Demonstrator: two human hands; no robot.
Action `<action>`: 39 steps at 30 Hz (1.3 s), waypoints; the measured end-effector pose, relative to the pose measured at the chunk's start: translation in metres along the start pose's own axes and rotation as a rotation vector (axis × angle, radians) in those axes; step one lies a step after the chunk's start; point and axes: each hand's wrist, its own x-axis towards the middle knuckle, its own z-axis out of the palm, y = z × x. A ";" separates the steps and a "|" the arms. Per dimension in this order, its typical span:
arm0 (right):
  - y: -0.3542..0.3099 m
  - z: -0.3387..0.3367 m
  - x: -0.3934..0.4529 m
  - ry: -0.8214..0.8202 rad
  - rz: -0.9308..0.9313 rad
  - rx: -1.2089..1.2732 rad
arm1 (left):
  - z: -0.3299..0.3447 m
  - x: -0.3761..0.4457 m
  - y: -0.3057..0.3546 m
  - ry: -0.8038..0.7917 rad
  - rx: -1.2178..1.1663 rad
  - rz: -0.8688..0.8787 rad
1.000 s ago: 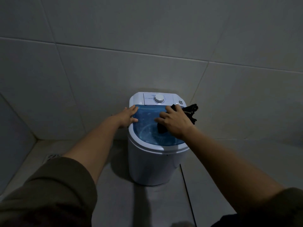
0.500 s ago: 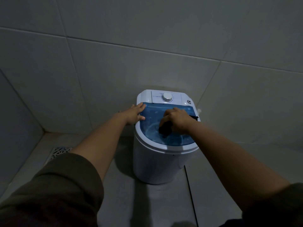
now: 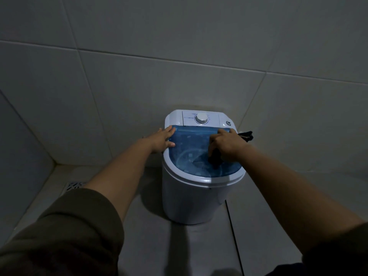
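Head view: a limp, bunched black cloth (image 3: 216, 159) hangs from the right hand (image 3: 227, 144), whose curled fingers grip it over the translucent blue lid (image 3: 191, 154) of a small white tub washing machine (image 3: 191, 200). The left hand (image 3: 162, 139) rests straight-fingered on the lid's left edge.

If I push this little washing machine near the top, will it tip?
Possibly: the mini washing machine looks tall, narrow and light plastic. On the smooth floor tiles it may slide first.
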 end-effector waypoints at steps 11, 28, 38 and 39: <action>0.005 0.014 -0.007 0.062 0.180 0.064 | 0.005 0.000 0.003 0.063 0.028 -0.031; -0.019 -0.027 -0.018 0.537 0.456 0.937 | -0.039 -0.057 0.095 0.364 -0.639 0.119; -0.043 -0.068 -0.053 0.695 0.345 1.126 | -0.073 -0.110 0.120 0.375 -0.887 0.224; -0.045 -0.072 -0.058 0.673 0.314 1.165 | -0.077 -0.114 0.120 0.394 -0.868 0.243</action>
